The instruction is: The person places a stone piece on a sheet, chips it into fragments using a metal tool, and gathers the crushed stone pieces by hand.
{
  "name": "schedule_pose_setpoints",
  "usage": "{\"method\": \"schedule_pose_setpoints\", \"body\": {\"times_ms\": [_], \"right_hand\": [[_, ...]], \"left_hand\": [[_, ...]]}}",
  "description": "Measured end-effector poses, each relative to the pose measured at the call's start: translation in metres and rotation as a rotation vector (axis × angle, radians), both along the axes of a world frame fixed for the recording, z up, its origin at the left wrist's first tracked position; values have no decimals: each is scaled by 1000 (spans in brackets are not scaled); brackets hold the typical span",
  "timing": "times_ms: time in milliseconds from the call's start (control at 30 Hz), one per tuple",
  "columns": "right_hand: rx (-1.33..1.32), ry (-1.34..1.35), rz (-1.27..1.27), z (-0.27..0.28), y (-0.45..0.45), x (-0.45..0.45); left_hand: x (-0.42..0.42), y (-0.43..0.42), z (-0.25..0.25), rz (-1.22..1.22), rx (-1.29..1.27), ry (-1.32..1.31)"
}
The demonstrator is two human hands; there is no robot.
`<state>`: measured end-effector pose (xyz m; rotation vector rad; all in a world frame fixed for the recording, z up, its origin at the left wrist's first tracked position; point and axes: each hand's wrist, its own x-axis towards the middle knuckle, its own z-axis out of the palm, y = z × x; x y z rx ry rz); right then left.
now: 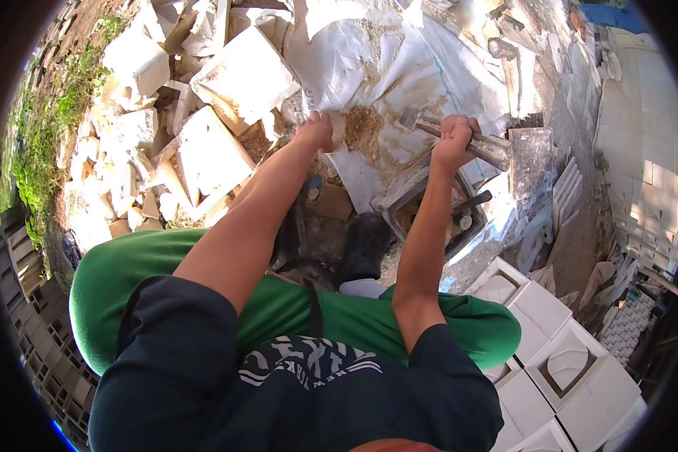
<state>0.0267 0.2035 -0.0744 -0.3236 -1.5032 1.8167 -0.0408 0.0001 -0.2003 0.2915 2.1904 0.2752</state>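
My right hand is closed round a thick, bar-like tool with a dark, flat metal end pointing left. That tool is held above a square container, in which a dark-handled tool rests. My left hand has its fingers curled at the edge of a white sheet; what they grip, if anything, is hidden. Between the hands, a heap of tan crumbs lies on the sheet.
Broken pale blocks pile up at the left. A mallet-like tool lies at the upper right. White square blocks with carved recesses stand at the lower right. A black clog is on my foot.
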Motion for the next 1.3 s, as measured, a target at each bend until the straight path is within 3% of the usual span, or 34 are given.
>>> {"method": "schedule_pose_setpoints", "body": {"times_ms": [133, 267, 467, 667, 833, 933, 1000, 1067, 1300], "right_hand": [[-168, 11, -45, -14, -4, 3], [-114, 16, 51, -10, -9, 4], [-266, 47, 201, -24, -27, 3], [-269, -21, 150, 29, -39, 4], [-221, 95, 186, 51, -41, 1], [-215, -87, 61, 9, -55, -16], [-155, -79, 83, -29, -55, -16], [-92, -51, 114, -32, -53, -18], [-107, -71, 84, 57, -61, 5]], "left_hand": [[-2, -2, -1, -20, -6, 6], [-1, 1, -7, -15, 4, 18], [0, -2, -4, 11, 36, 12], [-2, -2, 1, 9, 16, -25], [-3, 3, 5, -3, -9, -26], [-3, 2, -1, -1, -21, -1], [1, 3, -4, -4, -9, 3], [-3, 1, -3, 23, 15, -33], [-1, 2, -4, 7, -15, -11]]}}
